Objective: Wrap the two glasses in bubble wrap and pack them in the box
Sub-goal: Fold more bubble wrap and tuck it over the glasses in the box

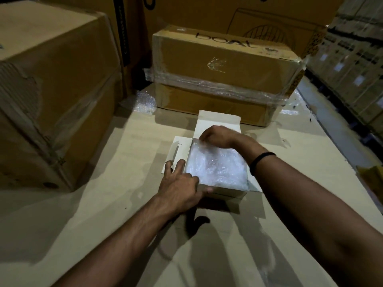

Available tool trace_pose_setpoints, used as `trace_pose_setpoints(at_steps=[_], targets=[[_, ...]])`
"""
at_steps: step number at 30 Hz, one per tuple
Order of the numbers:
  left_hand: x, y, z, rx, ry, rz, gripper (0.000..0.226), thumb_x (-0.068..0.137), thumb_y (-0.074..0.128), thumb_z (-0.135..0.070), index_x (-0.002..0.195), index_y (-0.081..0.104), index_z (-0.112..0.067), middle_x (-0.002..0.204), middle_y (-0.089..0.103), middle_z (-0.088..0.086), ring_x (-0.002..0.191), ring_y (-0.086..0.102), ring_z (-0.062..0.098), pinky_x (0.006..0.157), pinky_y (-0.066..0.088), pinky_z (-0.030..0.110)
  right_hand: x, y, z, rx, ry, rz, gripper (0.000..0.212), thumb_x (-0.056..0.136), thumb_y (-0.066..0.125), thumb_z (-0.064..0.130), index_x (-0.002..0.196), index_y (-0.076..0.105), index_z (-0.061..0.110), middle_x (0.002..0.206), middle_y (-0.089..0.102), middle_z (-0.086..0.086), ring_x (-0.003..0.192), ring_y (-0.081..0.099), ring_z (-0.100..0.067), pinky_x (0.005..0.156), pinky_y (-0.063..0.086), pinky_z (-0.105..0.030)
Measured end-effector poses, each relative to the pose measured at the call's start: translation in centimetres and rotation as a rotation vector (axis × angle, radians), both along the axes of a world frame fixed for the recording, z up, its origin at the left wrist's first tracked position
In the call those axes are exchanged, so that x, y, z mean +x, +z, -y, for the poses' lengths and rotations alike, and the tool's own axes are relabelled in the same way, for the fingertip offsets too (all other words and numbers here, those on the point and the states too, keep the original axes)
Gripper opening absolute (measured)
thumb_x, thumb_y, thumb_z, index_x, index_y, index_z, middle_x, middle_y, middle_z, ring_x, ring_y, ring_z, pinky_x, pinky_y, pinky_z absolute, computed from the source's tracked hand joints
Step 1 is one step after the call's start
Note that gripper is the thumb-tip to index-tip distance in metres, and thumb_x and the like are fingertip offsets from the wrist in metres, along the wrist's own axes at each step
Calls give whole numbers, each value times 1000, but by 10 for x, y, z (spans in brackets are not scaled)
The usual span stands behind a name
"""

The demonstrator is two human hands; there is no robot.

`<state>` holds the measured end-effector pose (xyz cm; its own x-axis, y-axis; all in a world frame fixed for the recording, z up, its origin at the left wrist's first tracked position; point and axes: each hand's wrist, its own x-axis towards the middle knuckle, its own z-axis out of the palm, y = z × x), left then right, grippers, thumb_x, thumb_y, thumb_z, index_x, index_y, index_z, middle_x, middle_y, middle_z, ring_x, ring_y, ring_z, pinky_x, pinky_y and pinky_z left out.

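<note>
I brace the box [226, 193] with my left hand [180, 183] at its near-left corner, fingers spread flat over the side flap [176, 150] and thumb along the front wall, gripping nothing, only stopping a slide. My right hand [215, 135] bends over the bubble wrap [217, 166] at the box's far edge, probably tucking; blur hides whether it pinches. The wrap fills the box to the rim, the glasses presumably hidden beneath. The rear flap [217, 121] and a taped carton [223, 59] crowd the far side; my room lies nearer.

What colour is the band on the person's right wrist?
Black; the wristband shows best in the head view.
</note>
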<state>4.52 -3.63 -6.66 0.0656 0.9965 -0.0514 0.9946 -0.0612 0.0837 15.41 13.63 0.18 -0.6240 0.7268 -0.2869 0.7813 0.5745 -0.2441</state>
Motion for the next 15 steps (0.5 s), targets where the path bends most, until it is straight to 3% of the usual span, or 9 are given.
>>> trace_pose_setpoints(at_steps=[2,3,6,9,12,14,15], targets=[[0,0,0,3,9,17,71,91,15,-73,94,65,-23,101,68,-1,133,26,26,110,10,55,11,3,-8,-58,-65,17,22,95,48,11,96,68,1,105,64,-11,93,55,-25,76,42,-29],[0,0,0,-3,8,19,70,91,16,-73,93,65,-23,100,68,-1,132,26,26,110,10,55,14,-1,-7,-106,-110,55,21,96,47,11,90,65,2,98,59,-10,88,51,-24,71,38,-30],[0,1,-1,-14,-5,12,69,90,17,-73,92,65,-23,101,68,0,132,25,26,110,11,55,17,-21,-5,-240,-136,112,26,99,41,17,89,64,10,101,57,-6,88,52,-22,84,40,-34],[0,1,-2,-21,-4,11,69,90,16,-73,92,65,-24,101,68,-1,133,25,27,110,11,56,24,-26,-6,-310,-175,-11,29,98,44,24,91,68,9,101,64,-7,85,56,-16,89,44,-39],[-1,1,-3,-46,-10,3,70,91,15,-74,93,65,-24,103,68,-1,135,24,25,110,11,56,45,-11,-9,-171,-141,-151,31,98,47,21,103,69,-1,113,67,-12,91,58,-19,87,46,-36],[-1,2,-3,-51,-9,7,71,91,15,-74,93,65,-24,104,67,-2,136,24,25,110,11,57,61,-3,-13,-32,-141,-194,26,96,49,19,99,72,7,112,70,-6,97,62,-21,92,48,-38],[-2,2,-3,-53,-9,8,71,91,15,-74,94,65,-24,104,67,-2,136,23,25,111,10,57,68,-3,-15,21,-146,-107,26,96,47,22,97,72,13,113,69,-2,99,61,-21,95,46,-40]])
